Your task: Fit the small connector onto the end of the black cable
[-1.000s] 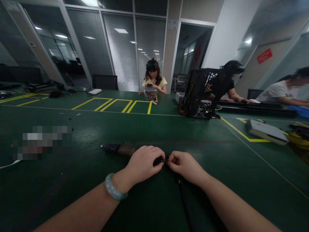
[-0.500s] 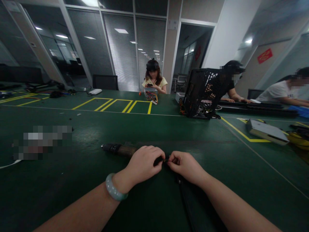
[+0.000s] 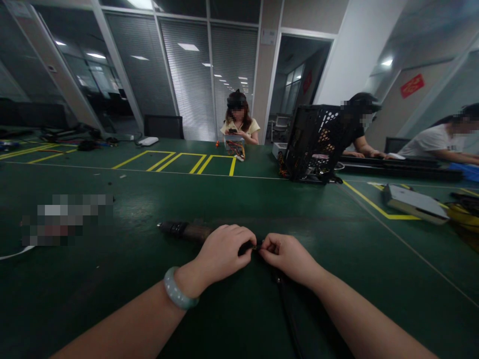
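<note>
An electric screwdriver (image 3: pixel 179 230) lies on the green tabletop, its bit end pointing left. My left hand (image 3: pixel 224 249) is closed around its rear part, which the palm and fingers mostly hide. Close beside it, my right hand (image 3: pixel 286 254) pinches a small dark cable end (image 3: pixel 258 247) at the screwdriver's tail. A tiny brass-coloured spot shows between the fingertips of both hands; I cannot tell whether the two parts are joined. From under my right hand a black cable (image 3: pixel 290 314) runs down toward the near edge of view.
A black computer case (image 3: pixel 310 144) stands beyond my right hand, with a grey metal box (image 3: pixel 415 203) farther right. Across the table a person (image 3: pixel 241 127) handles a box with coloured wires (image 3: pixel 235 148). Two more people are at the right. Yellow tape (image 3: pixel 179 154) marks the tabletop.
Both hands keep nearly the same place and grip. The view has shifted very slightly, and the black cable below my right hand looks a little different in shape.
</note>
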Motion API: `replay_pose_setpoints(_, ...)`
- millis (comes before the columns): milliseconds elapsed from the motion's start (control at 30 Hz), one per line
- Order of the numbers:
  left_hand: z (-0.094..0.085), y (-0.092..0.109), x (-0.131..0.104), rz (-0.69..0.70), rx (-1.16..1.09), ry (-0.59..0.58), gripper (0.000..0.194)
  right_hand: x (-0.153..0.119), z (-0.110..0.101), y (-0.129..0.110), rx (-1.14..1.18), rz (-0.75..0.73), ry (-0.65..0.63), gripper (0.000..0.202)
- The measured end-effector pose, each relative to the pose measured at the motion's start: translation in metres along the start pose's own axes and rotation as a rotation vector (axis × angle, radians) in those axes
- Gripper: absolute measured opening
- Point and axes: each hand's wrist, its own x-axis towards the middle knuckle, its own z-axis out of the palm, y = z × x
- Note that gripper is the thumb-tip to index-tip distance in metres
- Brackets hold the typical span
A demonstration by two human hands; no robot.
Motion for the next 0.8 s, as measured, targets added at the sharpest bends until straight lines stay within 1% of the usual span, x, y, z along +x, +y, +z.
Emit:
replay_pose_setpoints(167,0.0003,0.0005,-0.0006,0.001,-0.014,-0.007,0.016,-0.0004,0.0000,-0.0017,0.014,-0.008,-0.004,0.009)
replay_pose_setpoints(367,-0.0015,0.0019,-0.0011,-0.013,0.018,0.018,0.020,0.0003,0.0004,-0.0006,-0.001,-0.008,-0.001,0.009)
replay_pose_setpoints(633,-0.0008,-0.0003,0.0007,-0.004,0.019,-0.008,0.013,0.0004,0.0001,0.0003,0.007,-0.010,-0.006,0.010)
replay_pose_setpoints(800,0.0013,-0.0016,0.0009,0.031,0.021,-0.005,0.013,0.0011,0.0018,0.0024,0.009,-0.011,0.001,0.009)
